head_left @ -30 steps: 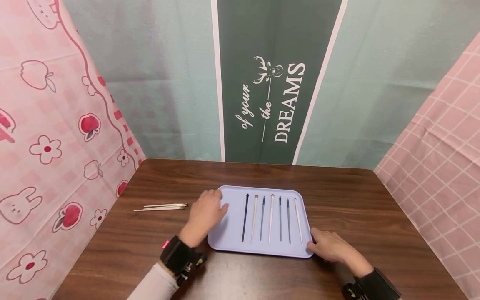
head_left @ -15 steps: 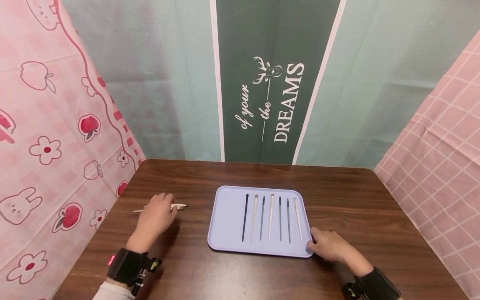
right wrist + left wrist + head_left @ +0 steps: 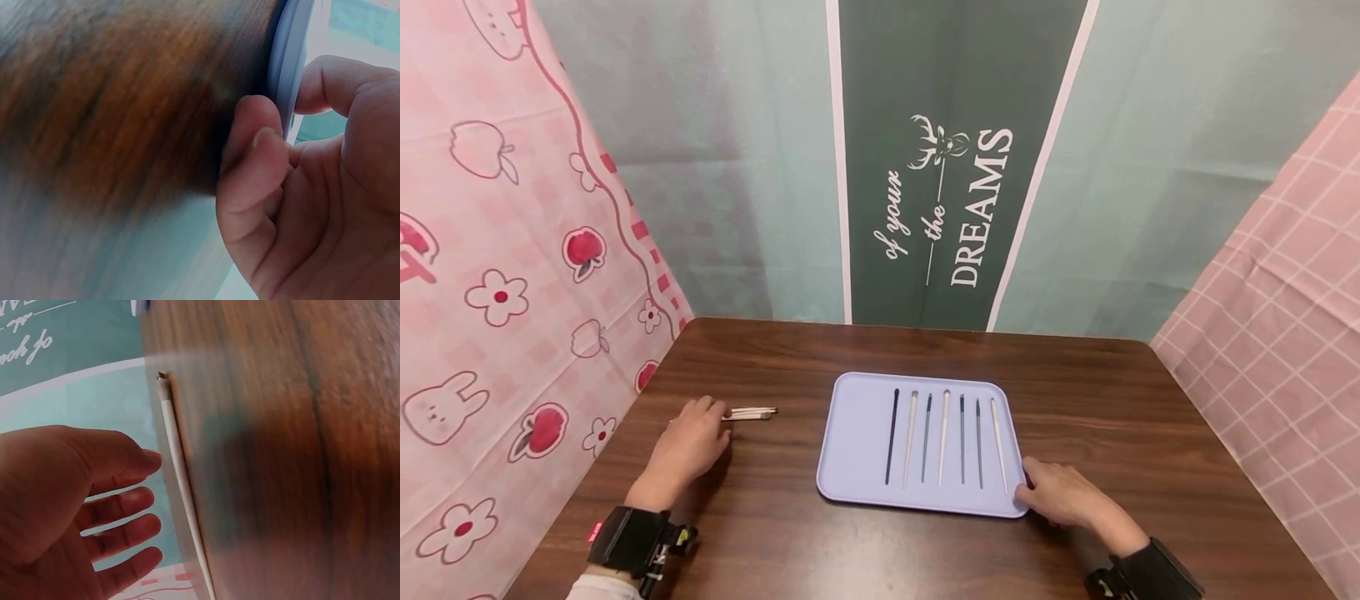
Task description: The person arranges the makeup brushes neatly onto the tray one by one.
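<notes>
My left hand (image 3: pixel 688 442) is over the handle ends of the loose pale makeup brushes (image 3: pixel 752 413) on the table's left side; their bristle ends stick out to its right. In the left wrist view, its relaxed fingers stand apart from one pale brush (image 3: pixel 178 459), with nothing between them. My right hand (image 3: pixel 1063 492) grips the near right corner of the lilac tray (image 3: pixel 857 433), thumb over the rim and curled fingers under it, as the right wrist view shows. Several slim brushes lie side by side in the tray, from a black one (image 3: pixel 891 437) to a white one (image 3: pixel 998 446).
The dark wooden table (image 3: pixel 865 558) reaches back to a green and teal curtain (image 3: pixel 760 167). Pink printed cloth (image 3: pixel 535 350) hangs along the left, and pink checked cloth (image 3: pixel 1285 317) along the right. Bare tray floor shows left of the black brush.
My left hand has left the tray's left edge and moved left to the loose brushes, ending over their handle ends. The right hand has stayed at the tray's corner.
</notes>
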{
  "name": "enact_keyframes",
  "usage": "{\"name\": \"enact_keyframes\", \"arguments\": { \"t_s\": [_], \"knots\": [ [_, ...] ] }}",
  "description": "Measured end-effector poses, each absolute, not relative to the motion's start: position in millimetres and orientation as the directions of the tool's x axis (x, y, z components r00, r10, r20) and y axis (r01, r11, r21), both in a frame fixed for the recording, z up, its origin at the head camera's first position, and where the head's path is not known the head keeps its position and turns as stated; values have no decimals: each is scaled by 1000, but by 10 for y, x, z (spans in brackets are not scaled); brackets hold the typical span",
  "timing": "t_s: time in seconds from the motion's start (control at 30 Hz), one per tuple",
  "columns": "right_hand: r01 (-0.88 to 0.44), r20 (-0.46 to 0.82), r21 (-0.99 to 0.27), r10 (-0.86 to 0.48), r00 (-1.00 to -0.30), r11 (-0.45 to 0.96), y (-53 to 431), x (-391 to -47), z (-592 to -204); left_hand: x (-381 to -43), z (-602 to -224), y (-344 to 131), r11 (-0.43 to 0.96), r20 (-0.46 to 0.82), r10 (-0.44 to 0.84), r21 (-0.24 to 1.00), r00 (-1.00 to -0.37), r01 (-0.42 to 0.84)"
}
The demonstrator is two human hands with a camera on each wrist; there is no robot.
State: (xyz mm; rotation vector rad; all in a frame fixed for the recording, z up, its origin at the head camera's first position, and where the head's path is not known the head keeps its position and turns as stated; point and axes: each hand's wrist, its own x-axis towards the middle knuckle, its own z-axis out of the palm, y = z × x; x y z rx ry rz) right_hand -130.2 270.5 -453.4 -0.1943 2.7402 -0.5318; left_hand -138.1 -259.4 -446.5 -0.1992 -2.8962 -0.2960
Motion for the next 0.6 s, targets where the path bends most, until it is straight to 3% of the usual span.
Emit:
{"name": "enact_keyframes", "arguments": {
  "t_s": [0.6],
  "knots": [
    [-80,-286,-393,-204,-936,916,2720,-1283,-4546,-1453,-4609,-2688,953,289,203,162,-936,257]
  ]
}}
